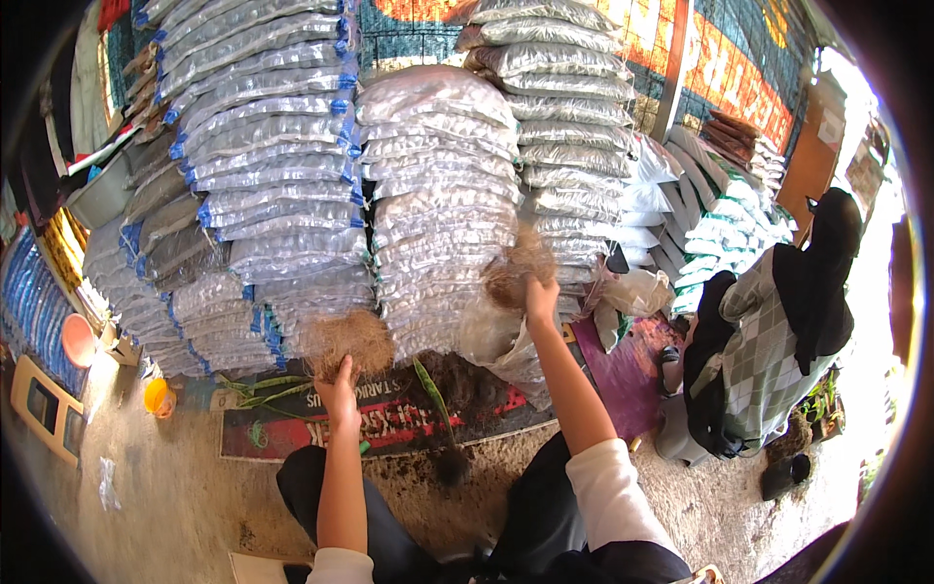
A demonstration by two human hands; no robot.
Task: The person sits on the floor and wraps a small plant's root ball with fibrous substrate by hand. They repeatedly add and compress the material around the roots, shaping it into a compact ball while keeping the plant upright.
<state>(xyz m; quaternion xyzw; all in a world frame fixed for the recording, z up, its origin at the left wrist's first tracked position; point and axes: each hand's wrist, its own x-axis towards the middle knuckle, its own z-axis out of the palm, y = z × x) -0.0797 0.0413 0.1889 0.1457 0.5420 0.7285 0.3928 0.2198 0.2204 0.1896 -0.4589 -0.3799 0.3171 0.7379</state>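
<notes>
My left hand (338, 394) is closed on a loose clump of light brown coconut fibre (352, 341), held up in front of the stacked bags. Farther right and a little higher, my right hand (542, 300) grips a second, darker fibre clump (516, 274). A clear plastic bag (491, 336) lies below that clump. Between my arms, a long green leaf (431, 389) stands over dark soil (448, 465). More long green leaves (261, 389) rest to the left, on a printed black and red sheet (282, 433) on the ground.
Tall stacks of filled clear bags (272, 136) and a rounded central stack (438, 185) rise ahead. On the right, a person in a checkered top (764, 341) crouches by a purple sheet (623, 375). An orange pot (159, 397) and a beige plastic stool (47, 409) are at left.
</notes>
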